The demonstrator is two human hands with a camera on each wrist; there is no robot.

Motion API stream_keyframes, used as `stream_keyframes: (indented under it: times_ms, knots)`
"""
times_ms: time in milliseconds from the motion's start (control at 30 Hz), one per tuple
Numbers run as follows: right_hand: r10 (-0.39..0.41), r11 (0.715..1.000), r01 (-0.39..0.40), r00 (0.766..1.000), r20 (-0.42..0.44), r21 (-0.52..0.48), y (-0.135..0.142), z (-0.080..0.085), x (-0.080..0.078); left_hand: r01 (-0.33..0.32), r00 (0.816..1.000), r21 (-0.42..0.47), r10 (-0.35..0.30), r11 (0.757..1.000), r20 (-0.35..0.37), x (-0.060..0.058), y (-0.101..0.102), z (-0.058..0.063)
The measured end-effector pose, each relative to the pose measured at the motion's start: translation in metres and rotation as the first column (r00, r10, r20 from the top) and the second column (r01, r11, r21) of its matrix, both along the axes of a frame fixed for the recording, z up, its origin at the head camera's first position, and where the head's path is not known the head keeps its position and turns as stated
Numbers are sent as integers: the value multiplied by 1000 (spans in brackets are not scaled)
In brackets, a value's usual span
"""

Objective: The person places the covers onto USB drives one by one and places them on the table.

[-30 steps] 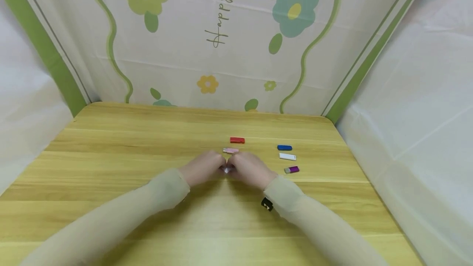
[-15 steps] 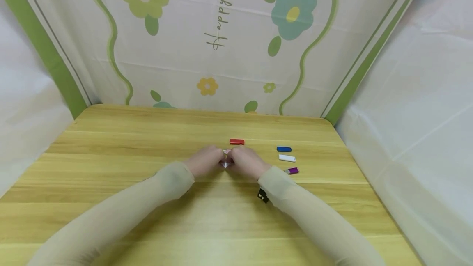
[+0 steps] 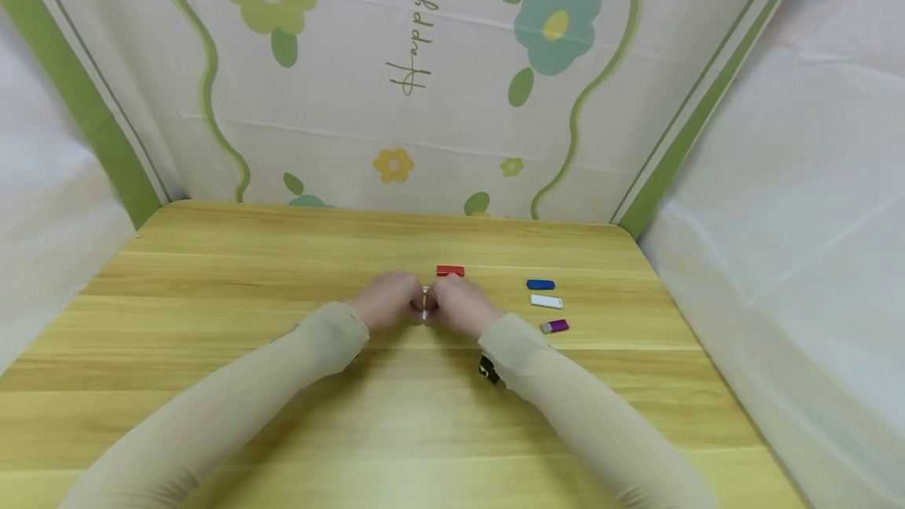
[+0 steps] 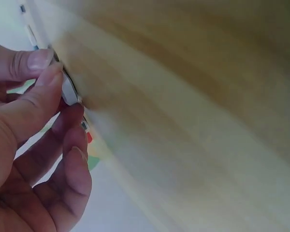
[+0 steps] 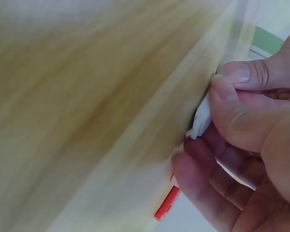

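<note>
Over the middle of the table, my left hand (image 3: 390,299) and right hand (image 3: 461,303) meet at the fingertips. Between them they pinch a small white plastic piece (image 5: 201,118), which shows in both wrist views. Fingers cover much of this white piece (image 4: 69,92), so its exact kind cannot be told. Just beyond the knuckles lies a pink USB stick, nearly hidden, with only its metal end (image 3: 426,289) showing in the head view. A red USB stick (image 3: 450,270) lies flat behind the right hand.
To the right of the hands, a blue USB stick (image 3: 540,284), a white USB stick (image 3: 547,302) and a purple USB stick (image 3: 555,327) lie in a loose column on the wooden table (image 3: 283,415). A flowered cloth (image 3: 339,100) hangs along the table's back edge.
Both hands have shifted slightly away from the body, still together on the white piece, and now cover most of the pink USB stick. The other sticks keep their places.
</note>
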State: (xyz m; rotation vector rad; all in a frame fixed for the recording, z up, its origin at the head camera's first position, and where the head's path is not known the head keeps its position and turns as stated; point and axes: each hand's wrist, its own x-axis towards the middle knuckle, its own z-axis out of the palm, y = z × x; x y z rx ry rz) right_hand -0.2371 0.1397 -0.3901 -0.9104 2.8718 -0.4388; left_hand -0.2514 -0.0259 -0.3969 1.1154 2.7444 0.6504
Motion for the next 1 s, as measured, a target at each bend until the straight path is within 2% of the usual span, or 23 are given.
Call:
stream_keyframes:
  times_ms: [267,500,633,800,900,1000]
  knots:
    - [-39,998,42,997,-62,47,-8,3,1,-10,997,-56,6,998,-79,4,5,7]
    - [-64,995,68,996,-67,67,-9,5,2,-18,998,-93,12,995,-61,7,10,15]
    - [-75,994,78,996,-42,73,-8,5,3,-19,997,-99,11,995,-73,7,12,12]
    - [-85,993,90,994,-65,71,-5,6,4,16,993,-63,-23,998,-114,3,13,7]
    - [-79,993,83,996,-43,81,-5,7,3,33,996,-40,-36,999,-86,0,12,6]
    - [-60,995,58,998,27,80,-6,8,1,24,999,-41,-25,999,-29,-4,8,2]
